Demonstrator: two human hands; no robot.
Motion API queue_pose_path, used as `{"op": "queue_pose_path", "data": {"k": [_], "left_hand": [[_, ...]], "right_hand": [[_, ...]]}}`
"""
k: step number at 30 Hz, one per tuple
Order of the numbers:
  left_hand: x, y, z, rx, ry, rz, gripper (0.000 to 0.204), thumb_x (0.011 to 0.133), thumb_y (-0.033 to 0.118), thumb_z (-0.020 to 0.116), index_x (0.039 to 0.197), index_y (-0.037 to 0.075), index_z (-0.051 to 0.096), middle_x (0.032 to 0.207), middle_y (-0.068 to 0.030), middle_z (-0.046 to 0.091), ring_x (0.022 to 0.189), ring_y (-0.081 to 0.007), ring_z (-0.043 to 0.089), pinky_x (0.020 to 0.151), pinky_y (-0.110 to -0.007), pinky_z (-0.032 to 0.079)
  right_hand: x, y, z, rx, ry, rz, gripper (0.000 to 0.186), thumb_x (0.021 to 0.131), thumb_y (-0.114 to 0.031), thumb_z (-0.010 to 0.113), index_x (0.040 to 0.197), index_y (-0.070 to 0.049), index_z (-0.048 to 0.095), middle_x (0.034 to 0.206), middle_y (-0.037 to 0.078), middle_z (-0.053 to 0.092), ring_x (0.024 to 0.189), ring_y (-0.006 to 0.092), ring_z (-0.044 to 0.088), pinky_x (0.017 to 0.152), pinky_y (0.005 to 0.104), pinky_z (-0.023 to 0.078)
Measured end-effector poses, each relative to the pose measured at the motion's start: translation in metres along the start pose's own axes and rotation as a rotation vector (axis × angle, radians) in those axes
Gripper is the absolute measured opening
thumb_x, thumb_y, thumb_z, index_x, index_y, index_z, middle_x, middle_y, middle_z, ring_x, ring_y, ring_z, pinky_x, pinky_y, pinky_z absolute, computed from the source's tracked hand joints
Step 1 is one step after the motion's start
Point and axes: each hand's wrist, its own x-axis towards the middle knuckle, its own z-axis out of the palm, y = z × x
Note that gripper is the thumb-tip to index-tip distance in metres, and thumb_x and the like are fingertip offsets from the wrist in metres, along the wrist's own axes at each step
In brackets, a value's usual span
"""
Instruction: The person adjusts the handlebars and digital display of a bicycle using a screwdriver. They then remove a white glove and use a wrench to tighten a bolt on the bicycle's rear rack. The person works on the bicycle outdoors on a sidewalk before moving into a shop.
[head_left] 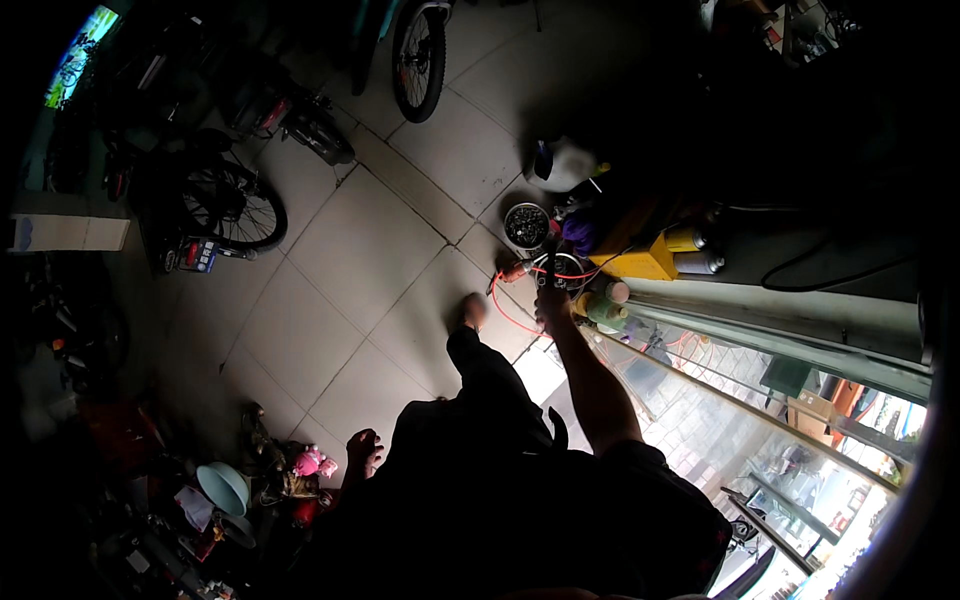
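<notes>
My right arm reaches forward, and my right hand [549, 308] is closed around a dark, long tool-like object [550, 268] whose kind is lost in shadow. That object stands over a round, pale-rimmed container [571, 266]. Beside it are an orange-red hose [503, 308] and a reddish fitting or tool [516, 271]. Just beyond sits a round bowl of small dark metal parts [526, 227]. My left hand [366, 453] hangs low at my left side, fingers loosely curled and slightly apart, holding nothing visible.
A yellow box [640, 262], spray cans [698, 262] and a white jug [562, 166] stand along the right. Bicycles [235, 205] line the left, with another wheel [419, 65] ahead. A pale blue basin [223, 488] lies among clutter at lower left. Glass doors [720, 400] are at right.
</notes>
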Motion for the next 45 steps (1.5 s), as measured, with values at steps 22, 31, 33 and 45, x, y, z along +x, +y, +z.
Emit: {"op": "queue_pose_path", "data": {"k": [22, 31, 33, 45], "left_hand": [[0.273, 0.318, -0.158, 0.118, -0.670, 0.123, 0.021, 0.099, 0.026, 0.064, 0.103, 0.006, 0.071, 0.076, -0.0025, 0.063, 0.069, -0.0145, 0.062, 0.059, -0.033, 0.052], [0.206, 0.628, -0.074, 0.405, -0.346, 0.736, 0.033, 0.102, 0.038, 0.063, 0.097, 0.006, 0.069, 0.073, -0.0023, 0.058, 0.061, -0.0121, 0.052, 0.058, -0.035, 0.043], [0.208, 0.658, -0.056, 0.526, -0.428, 0.804, 0.034, 0.103, 0.039, 0.062, 0.097, 0.006, 0.070, 0.075, -0.0029, 0.062, 0.062, -0.0120, 0.054, 0.059, -0.034, 0.044], [-0.001, 0.598, 0.093, 0.423, -1.321, 0.643, 0.089, 0.103, 0.069, 0.045, 0.159, 0.000, 0.036, 0.157, -0.0141, 0.048, 0.146, -0.0271, 0.045, 0.122, -0.042, 0.030]], "right_hand": [[-0.082, 0.202, 0.018, -0.381, 0.410, 0.449, 0.026, 0.095, -0.023, 0.064, 0.082, 0.000, 0.067, 0.074, 0.017, 0.070, 0.057, 0.0272, 0.069, 0.049, 0.0453, 0.054], [-0.203, 0.237, 0.151, 0.054, 0.589, 0.206, 0.028, 0.094, -0.019, 0.064, 0.114, 0.000, 0.067, 0.080, 0.011, 0.070, 0.054, 0.0193, 0.063, 0.047, 0.0353, 0.052], [-0.194, 0.210, 0.174, -0.064, 0.658, 0.076, 0.037, 0.094, -0.024, 0.064, 0.120, 0.002, 0.066, 0.083, 0.013, 0.072, 0.057, 0.0199, 0.067, 0.047, 0.0340, 0.054], [-0.271, 0.150, 0.203, 0.093, 0.811, -0.363, 0.054, 0.100, -0.044, 0.062, 0.126, 0.003, 0.070, 0.093, 0.014, 0.076, 0.069, 0.0179, 0.069, 0.064, 0.0322, 0.056]]}}
